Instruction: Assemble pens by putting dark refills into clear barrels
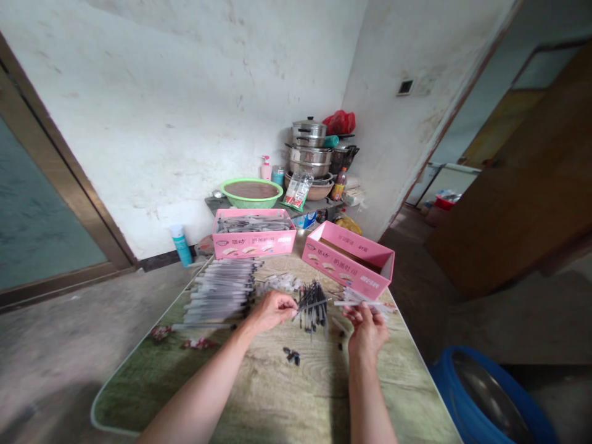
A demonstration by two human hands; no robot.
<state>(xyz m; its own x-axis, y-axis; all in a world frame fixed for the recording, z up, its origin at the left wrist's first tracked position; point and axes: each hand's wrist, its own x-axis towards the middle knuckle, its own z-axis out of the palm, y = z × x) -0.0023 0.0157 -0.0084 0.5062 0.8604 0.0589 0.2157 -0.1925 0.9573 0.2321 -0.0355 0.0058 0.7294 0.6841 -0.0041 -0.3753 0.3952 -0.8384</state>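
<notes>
My left hand (274,311) pinches one end of a thin dark pen refill (314,304), which points right over a heap of dark refills (315,320). In my right hand (367,327) is a whitish pen barrel (354,303), held level between thumb and fingers. The refill's tip and the barrel's left end face each other, a small gap apart. More pale barrels (383,314) lie behind my right hand. On the left, a row of pens with frosted barrels (222,290) lies side by side. Small black caps (291,355) sit nearer to me, and small whitish pieces (282,282) lie behind my left hand.
Two pink boxes stand at the table's back: the left box (254,244) is filled with pens, the right box (349,262) is angled. Behind are a green basin (252,200) and stacked pots (309,154). A blue tub (444,370) stands right of the table (277,401).
</notes>
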